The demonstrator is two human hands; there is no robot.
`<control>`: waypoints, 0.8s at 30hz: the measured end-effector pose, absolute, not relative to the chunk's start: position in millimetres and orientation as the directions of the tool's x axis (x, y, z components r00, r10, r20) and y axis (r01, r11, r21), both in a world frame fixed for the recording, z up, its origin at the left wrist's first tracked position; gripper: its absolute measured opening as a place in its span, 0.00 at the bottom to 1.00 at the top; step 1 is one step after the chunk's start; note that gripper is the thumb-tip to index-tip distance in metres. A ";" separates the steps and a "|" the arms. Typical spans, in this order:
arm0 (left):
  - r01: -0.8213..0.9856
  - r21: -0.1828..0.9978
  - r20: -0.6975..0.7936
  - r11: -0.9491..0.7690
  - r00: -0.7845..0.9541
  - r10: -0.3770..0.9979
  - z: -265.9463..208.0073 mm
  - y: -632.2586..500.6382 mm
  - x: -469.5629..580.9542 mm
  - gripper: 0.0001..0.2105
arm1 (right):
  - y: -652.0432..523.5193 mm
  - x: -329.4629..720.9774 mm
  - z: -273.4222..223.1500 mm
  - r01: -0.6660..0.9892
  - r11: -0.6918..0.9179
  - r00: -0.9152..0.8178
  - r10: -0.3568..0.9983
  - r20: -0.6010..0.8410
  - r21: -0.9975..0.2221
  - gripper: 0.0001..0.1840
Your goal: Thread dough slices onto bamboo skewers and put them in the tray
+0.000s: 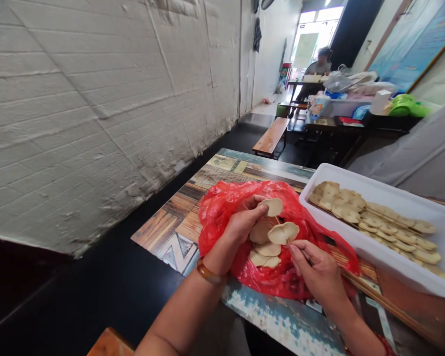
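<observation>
My left hand (pixel 241 222) pinches a thin, round, pale slice (pixel 274 206) between thumb and fingers. Below and to the right of it, my right hand (pixel 315 269) grips a thin wooden skewer (pixel 277 220), its tip pointing up. A second slice (pixel 283 233), slightly folded, is threaded on this skewer just above my right fingertips. Both hands are over an opened red plastic bag (pixel 222 202), where several loose slices (pixel 265 261) lie in a pile. The exact kind of food cannot be made out.
A white plastic tray (pixel 307 195) at the right holds rows of skewered slices (pixel 341 202). Loose wooden skewers (pixel 389 300) lie across the patterned table (pixel 193 198) by my right forearm. Beyond are a bench (pixel 272 136), a cluttered table and a seated person (pixel 319 66). A wall runs along the left.
</observation>
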State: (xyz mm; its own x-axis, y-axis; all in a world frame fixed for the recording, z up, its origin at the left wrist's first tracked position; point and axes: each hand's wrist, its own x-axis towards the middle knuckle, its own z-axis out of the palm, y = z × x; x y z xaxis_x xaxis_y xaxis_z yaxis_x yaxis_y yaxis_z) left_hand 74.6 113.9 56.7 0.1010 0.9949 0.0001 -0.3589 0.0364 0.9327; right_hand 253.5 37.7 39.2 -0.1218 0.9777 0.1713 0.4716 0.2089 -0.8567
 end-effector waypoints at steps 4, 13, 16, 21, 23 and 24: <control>-0.371 0.928 -0.004 0.044 0.107 0.994 56.5 113.9 76.4 0.11 | 36.7 254.3 41.5 0.466 0.176 -0.108 0.984 0.142 -0.867 0.16; -0.348 0.937 -0.021 0.045 0.071 0.997 60.4 110.9 77.5 0.11 | 37.0 252.9 41.9 0.504 0.210 -0.125 0.977 0.170 -0.838 0.16; -0.357 0.933 -0.024 0.048 0.071 0.997 59.9 111.2 78.2 0.12 | 38.2 253.3 42.3 0.511 0.215 -0.119 0.977 0.179 -0.832 0.16; -0.360 0.932 -0.018 0.047 0.084 0.996 59.1 111.2 78.9 0.12 | 39.6 253.9 41.2 0.518 0.206 -0.117 0.979 0.170 -0.831 0.18; -0.363 0.931 0.009 0.029 0.101 0.995 58.4 111.0 78.8 0.11 | 40.0 253.8 40.1 0.515 0.192 -0.115 0.981 0.155 -0.835 0.18; -0.362 0.932 0.024 0.015 0.103 0.994 57.9 110.9 78.7 0.11 | 40.2 253.7 39.7 0.511 0.189 -0.117 0.982 0.150 -0.838 0.18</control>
State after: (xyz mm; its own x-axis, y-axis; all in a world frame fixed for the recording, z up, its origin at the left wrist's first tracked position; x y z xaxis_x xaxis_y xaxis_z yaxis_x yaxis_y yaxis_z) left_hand 78.7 110.9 57.9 0.1035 0.9943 0.0240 -0.3622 0.0152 0.9320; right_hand 253.7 40.2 39.7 -0.1167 0.9817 0.1502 0.5115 0.1890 -0.8382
